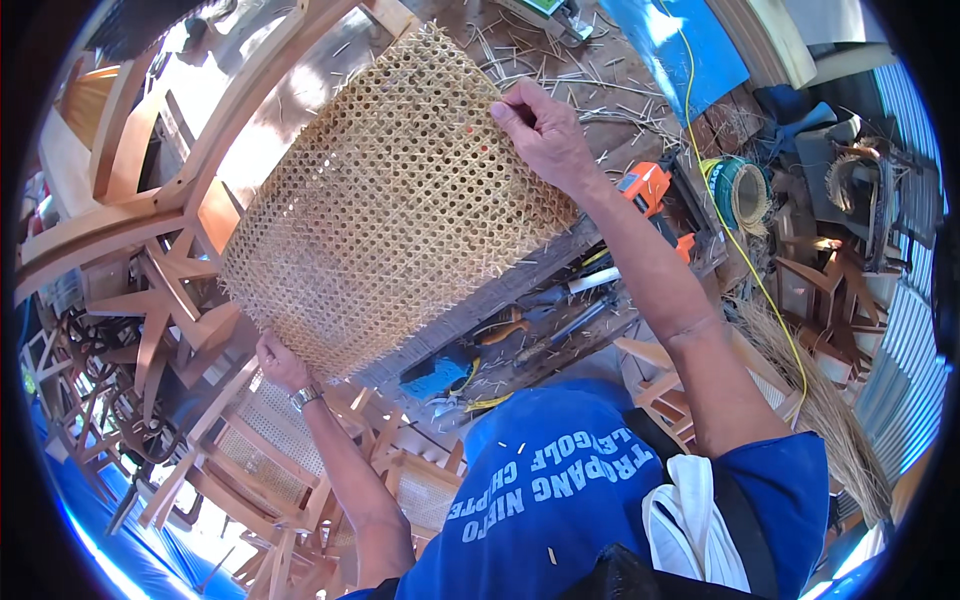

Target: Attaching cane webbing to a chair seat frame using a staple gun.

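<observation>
A rectangular sheet of woven cane webbing (390, 190), straw-coloured with rows of small holes and frayed edges, is held out before me, tilted over the workbench. My right hand (540, 128) pinches its right edge, thumb on top. Down at the lower left corner, my left hand (282, 362), with a watch on the wrist, grips the sheet between closed fingers. Two small red marks show on the weave near my right hand. Part of the bench is hidden beneath the sheet.
An orange-and-black power tool (645, 188) and several hand tools (540, 335) lie on the bench right of the sheet. Cane scraps (600, 90) litter its far end. A yellow cord (735, 235) runs down the right. Wooden chair frames (160, 215) crowd the left; a cane bundle (820, 400) leans at right.
</observation>
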Available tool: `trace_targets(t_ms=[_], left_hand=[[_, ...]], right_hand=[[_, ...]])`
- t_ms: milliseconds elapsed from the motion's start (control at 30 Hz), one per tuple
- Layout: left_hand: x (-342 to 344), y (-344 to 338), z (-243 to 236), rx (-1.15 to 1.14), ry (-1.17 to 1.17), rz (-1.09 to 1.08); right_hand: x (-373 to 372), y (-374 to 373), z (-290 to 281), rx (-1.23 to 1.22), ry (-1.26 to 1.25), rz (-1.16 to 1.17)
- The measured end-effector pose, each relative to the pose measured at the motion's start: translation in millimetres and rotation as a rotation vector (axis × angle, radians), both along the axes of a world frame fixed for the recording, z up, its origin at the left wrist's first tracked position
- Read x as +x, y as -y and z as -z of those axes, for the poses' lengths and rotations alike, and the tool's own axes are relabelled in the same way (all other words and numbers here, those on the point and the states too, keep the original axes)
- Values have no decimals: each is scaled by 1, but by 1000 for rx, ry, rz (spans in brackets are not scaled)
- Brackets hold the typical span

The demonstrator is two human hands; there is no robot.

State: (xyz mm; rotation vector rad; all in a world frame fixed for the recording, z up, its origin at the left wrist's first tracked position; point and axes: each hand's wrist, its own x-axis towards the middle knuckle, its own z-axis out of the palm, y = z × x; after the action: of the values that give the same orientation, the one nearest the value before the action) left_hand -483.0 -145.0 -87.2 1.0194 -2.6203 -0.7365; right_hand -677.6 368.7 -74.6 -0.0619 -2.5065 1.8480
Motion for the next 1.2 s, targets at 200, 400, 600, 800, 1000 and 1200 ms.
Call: trace_targets(t_ms=[200,400,600,800,1000,1200], left_hand=[[-4,-1,1,63,1,-23],[15,12,1,-11,-17,17],[-18,-48,-11,196,-121,-68],[0,-31,3,287,-266,-47],[-5,-35,-4,298,-259,-19],[-6,-34,4,401,-346,-13]], right_hand=[[-1,-5,-2,43,-64,2],[-1,15,10,166,-218,-20],[4,-9,6,363,-189,-34],[-5,-8,17,565,-252,-69],[-7,0,2,807,-408,-79],[-13,-22,15,728,-282,-79]])
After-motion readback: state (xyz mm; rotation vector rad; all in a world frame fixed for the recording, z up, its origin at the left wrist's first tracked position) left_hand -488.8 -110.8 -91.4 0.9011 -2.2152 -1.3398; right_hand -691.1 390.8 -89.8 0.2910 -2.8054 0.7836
